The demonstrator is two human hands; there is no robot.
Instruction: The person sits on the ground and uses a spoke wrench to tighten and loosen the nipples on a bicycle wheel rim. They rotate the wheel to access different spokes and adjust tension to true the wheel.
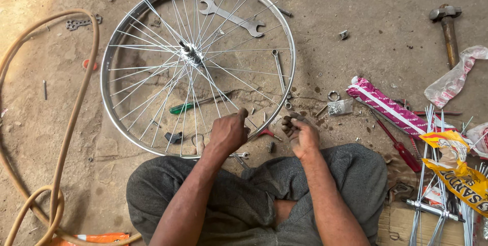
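Observation:
A silver bicycle wheel rim [109, 48] with thin spokes and a central hub [189, 52] lies flat on the dirt floor. My left hand [229, 131] is closed at the rim's near edge, pinching a spoke end there. Beside it, just outside the rim, my right hand [301, 133] has its fingers curled around something small that I cannot make out. Grey trousers cover my crossed legs [239, 200] below both hands.
Inside the rim lie a double-ended spanner [233, 19], a green-handled screwdriver [190, 106] and a thin wrench [279, 70]. A tan hose [76, 103] curves at left. At right are a hammer [448, 30], a pink packet [391, 109], a red screwdriver [401, 147], loose spokes [432, 175] and yellow wrappers.

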